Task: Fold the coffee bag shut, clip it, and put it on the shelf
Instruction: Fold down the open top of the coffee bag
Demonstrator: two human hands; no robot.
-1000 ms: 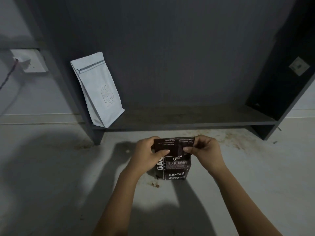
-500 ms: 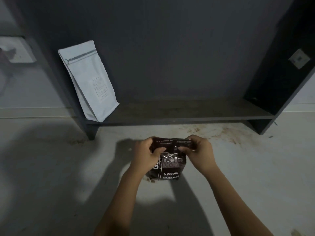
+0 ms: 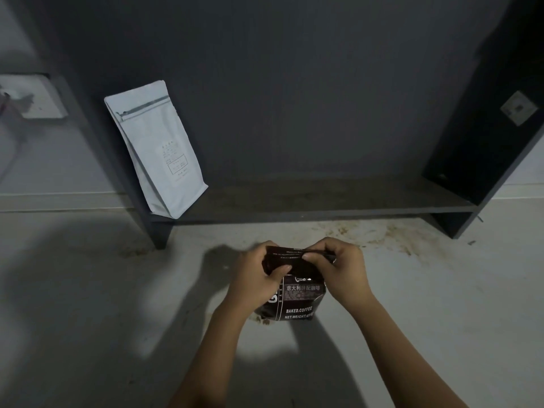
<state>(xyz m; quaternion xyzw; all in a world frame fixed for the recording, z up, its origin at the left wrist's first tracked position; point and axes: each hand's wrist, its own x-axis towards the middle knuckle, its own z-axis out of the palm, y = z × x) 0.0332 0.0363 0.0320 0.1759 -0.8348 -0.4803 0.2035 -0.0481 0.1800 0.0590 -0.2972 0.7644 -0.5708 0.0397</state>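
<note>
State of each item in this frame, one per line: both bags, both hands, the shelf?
dark coffee bag: upright on the floor, top being folded over, no clip on it
white bag: sealed, standing tilted at the shelf's left end
left hand: pinching the bag's top
right hand: pinching the bag's top
shelf: holds only the white bag

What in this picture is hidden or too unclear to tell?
Head view, the only one:
- Top fold of the dark coffee bag: covered by the left hand and right hand.
- A clip: none visible; the hands might hide one.
- Small label print on the white bag: too small to read.
- Shelf right corner: lost in shadow.
- Elbows: cut off by the bottom edge.
</note>
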